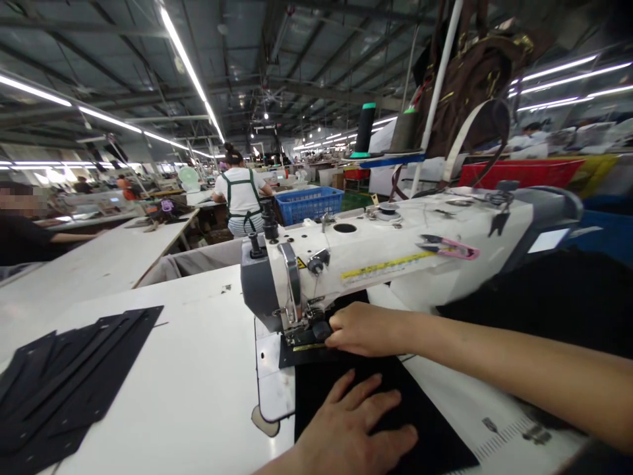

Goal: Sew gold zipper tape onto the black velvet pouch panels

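Note:
A white and grey sewing machine [297,290] stands on the worktable, and black fabric [425,422] lies in front of its needle area. Across this fabric my left hand [353,422] rests palm down, fingers spread. My right hand [368,330] reaches in from the right, its fingers closed close beside the presser foot. Whether they pinch the fabric edge or a small part there is hidden. Under the needle area sits a narrow black piece [306,356], with a yellow-marked strip [309,346] along it.
Several black cut pieces [74,382] lie overlapped at the left. Pink-handled thread snips [448,247] rest on the machine arm. Thread cones [364,130] stand above it. Behind are a blue basket [309,203], a red bin [519,173] and a person in a green apron [242,191].

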A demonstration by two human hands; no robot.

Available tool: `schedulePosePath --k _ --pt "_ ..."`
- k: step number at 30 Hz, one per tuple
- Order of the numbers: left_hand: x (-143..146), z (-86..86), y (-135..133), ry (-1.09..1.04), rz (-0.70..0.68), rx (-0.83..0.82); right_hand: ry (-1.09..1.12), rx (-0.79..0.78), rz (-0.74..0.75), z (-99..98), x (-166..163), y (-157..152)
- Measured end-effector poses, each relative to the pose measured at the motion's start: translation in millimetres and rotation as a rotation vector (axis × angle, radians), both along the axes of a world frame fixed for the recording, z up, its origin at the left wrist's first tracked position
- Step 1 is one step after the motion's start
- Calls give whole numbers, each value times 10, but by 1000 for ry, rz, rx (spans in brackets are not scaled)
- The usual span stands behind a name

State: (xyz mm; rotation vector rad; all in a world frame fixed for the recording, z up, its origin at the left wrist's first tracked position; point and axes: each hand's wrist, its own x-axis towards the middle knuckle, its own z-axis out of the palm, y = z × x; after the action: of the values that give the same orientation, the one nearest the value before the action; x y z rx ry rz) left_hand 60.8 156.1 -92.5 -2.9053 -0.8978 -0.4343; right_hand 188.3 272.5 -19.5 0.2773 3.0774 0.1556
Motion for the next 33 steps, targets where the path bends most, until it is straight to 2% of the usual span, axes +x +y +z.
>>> schedulePosePath --k 3,6,9,11,13,15,17,19,21,22,27,30,33 --pt "25 -34 30 -42 7 69 46 4 -127 -56 -71 -76" --pt "62 -24 44 -82 11 76 201 -9 -404 -159 -58 -89" --pt "18 88 -11 -168 -20 64 328 45 -624 -235 75 -70" --pt "-113 213 -82 -309 -10 73 450 149 -602 -267 188 -134" --pt "-325 334 -141 -447 112 95 598 217 -423 -295 261 -311" --pt "-569 405 -149 -488 353 165 682 169 -196 -329 256 -566" --pt "-772 407 -97 -389 477 186 680 77 -107 -372 184 -803" --pt "-885 365 -12 -299 431 190 637 30 -137 -416 89 -932" --pt "-908 330 65 -254 389 167 580 28 -214 -434 8 -928" --pt "-897 329 92 -248 410 146 548 31 -258 -426 -27 -892" --pt "-807 448 140 -271 701 15 336 -23 -452 -248 -250 -681" --pt "-799 487 141 -278 738 -18 266 -85 -475 -192 -402 -645" --pt "-809 455 133 -295 721 -9 301 -110 -461 -261 -455 -640"
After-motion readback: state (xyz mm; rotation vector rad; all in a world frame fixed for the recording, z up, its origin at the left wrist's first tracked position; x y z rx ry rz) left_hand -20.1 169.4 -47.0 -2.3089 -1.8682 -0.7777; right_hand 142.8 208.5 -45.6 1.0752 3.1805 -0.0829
